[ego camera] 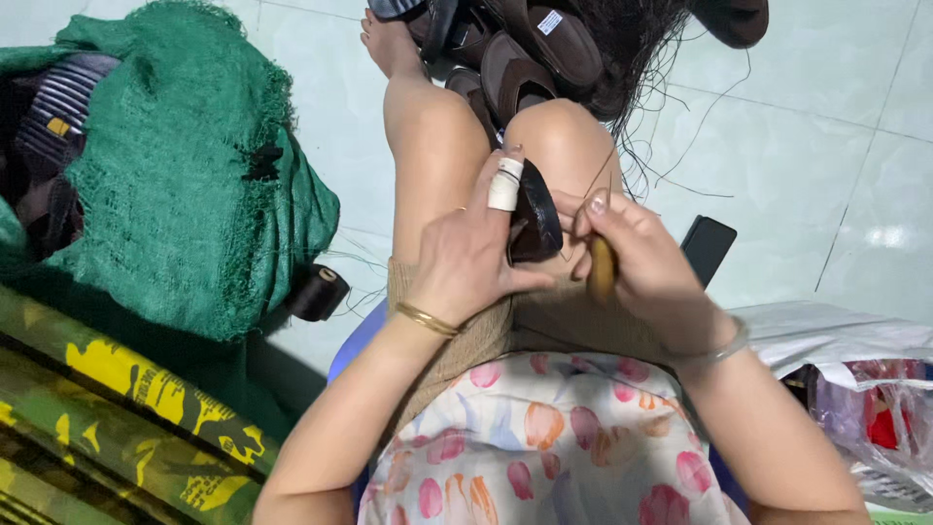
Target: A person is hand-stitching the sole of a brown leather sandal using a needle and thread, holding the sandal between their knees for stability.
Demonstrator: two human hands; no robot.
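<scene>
Dark leather piece (pixel 536 219): curved, brown-black, sitting at centre frame just below the person's raised knee, resting against the lap.

Left hand (pixel 466 258): closing around the leather piece from the left, thumb stretching under it; the forefinger, wearing a white tape wrap (pixel 504 185), is pressing along its upper edge. A thin gold bangle (pixel 426 319) is circling the wrist.

Right hand (pixel 641 262): gripping a wooden-handled tool (pixel 602 269) (its working tip is hidden behind the fingers), thumb and forefinger pinching close to the right edge of the leather piece. A dark thread (pixel 595 180) is running up from these fingers toward the knee. A silver bangle (pixel 727 345) is sitting on this wrist.

Surroundings:
- Pile of dark sandals (pixel 525 49), lying at upper centre on the pale tiled floor (pixel 826 107), with loose black threads trailing to the right.
- Green netting sack (pixel 185 185), filling the upper left, more footwear showing inside it.
- Black thread spool (pixel 319 292), lying just beside the sack's lower right edge.
- Black phone (pixel 708 248), lying on the floor right of centre, partly behind the right hand.
- Camouflage-patterned cloth (pixel 107 408), occupying the lower left.
- Plastic bags (pixel 855 379), sitting at lower right.
</scene>
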